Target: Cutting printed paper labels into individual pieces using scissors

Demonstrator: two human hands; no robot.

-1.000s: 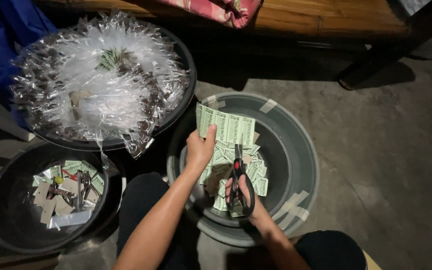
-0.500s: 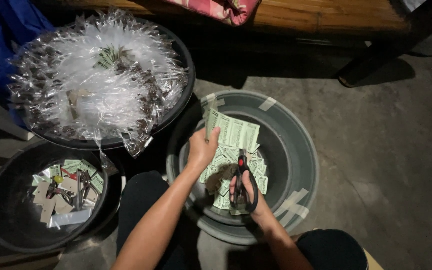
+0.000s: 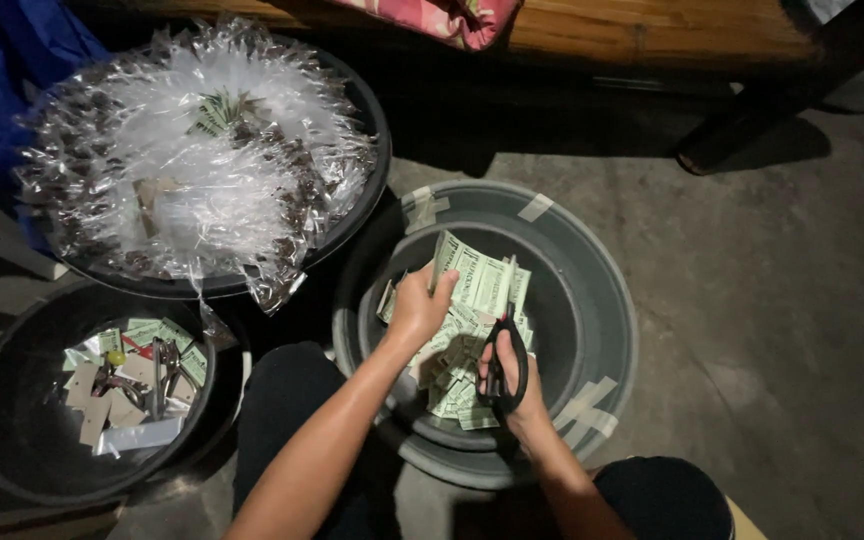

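My left hand (image 3: 419, 305) grips the left edge of a pale green printed paper sheet (image 3: 477, 280), held over a grey plastic basin (image 3: 602, 300). My right hand (image 3: 507, 385) holds black-handled scissors (image 3: 504, 345), their blades pointing up into the sheet. Several cut green paper slips (image 3: 457, 385) lie in the basin beneath both hands.
A wide black basin (image 3: 367, 190) at upper left is heaped with clear plastic packets (image 3: 192, 170). A smaller black basin (image 3: 12, 420) at lower left holds paper slips, cardboard tags and a tool. My knees flank the grey basin. A wooden bench (image 3: 652, 30) runs along the top.
The sheet has turned and moved slightly left in my left hand, and the scissors have moved up along it with my right hand.
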